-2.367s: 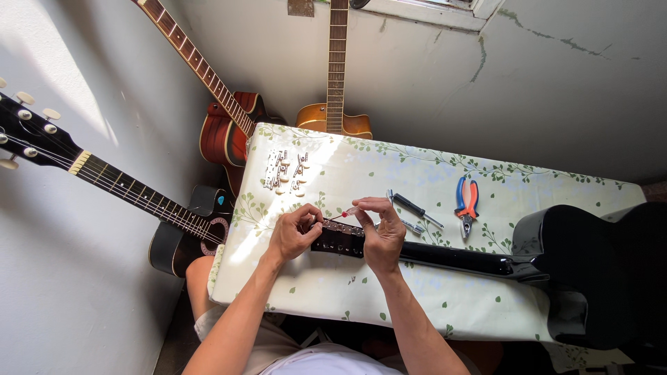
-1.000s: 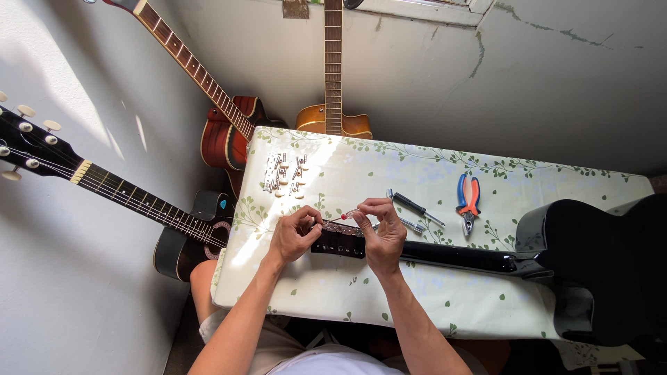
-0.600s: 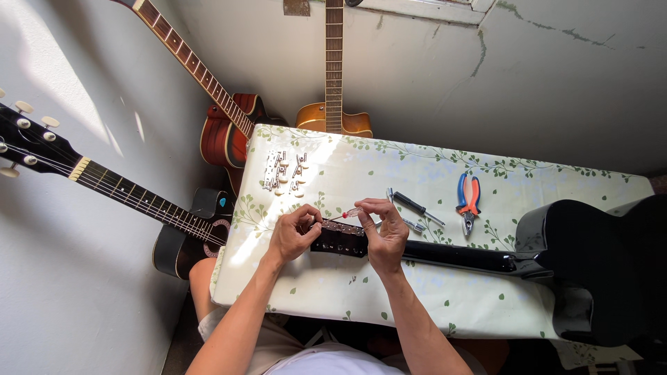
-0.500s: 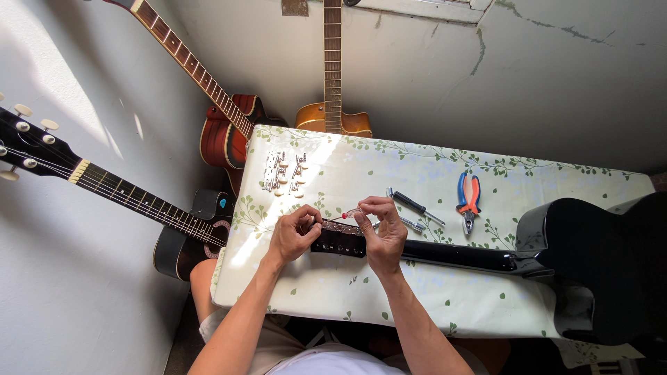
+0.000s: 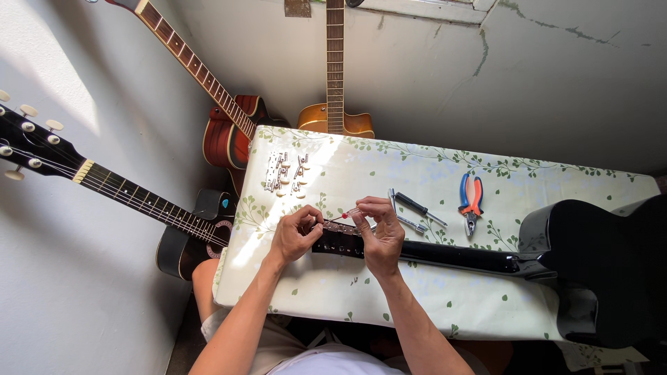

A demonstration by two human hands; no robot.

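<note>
**Two hands at the headstock of a black guitar on a covered table**

The table (image 5: 445, 312), under a white cloth printed with green vines, fills the middle of the view, with one short edge toward the grey wall on the left. A black guitar (image 5: 597, 264) lies along it near the front edge: its body hangs over the right end, its neck runs leftward, and its headstock (image 5: 337, 241) rests about midway between the table's centre and its left edge.

Three more guitars stand off the table: a black one (image 5: 187, 243) beside the left edge with its neck stretching away to the left, a red one (image 5: 229, 135) at the far left corner, and an amber one (image 5: 335, 118) against the far edge.

The left hand (image 5: 295, 235) is curled onto the left end of the headstock, fingers bent together and touching it. The right hand (image 5: 381, 232) rests over the headstock's right part, thumb and forefinger pinched on a thin tool with a red tip (image 5: 345, 215); what kind of tool it is cannot be told.

Near the far left corner lie two strips of tuning pegs (image 5: 286, 173) with pale knobs. Pliers (image 5: 470, 200) with blue and orange handles lie toward the far edge, right of centre. A dark-handled screwdriver (image 5: 417, 205) lies between the pliers and the right hand.
</note>
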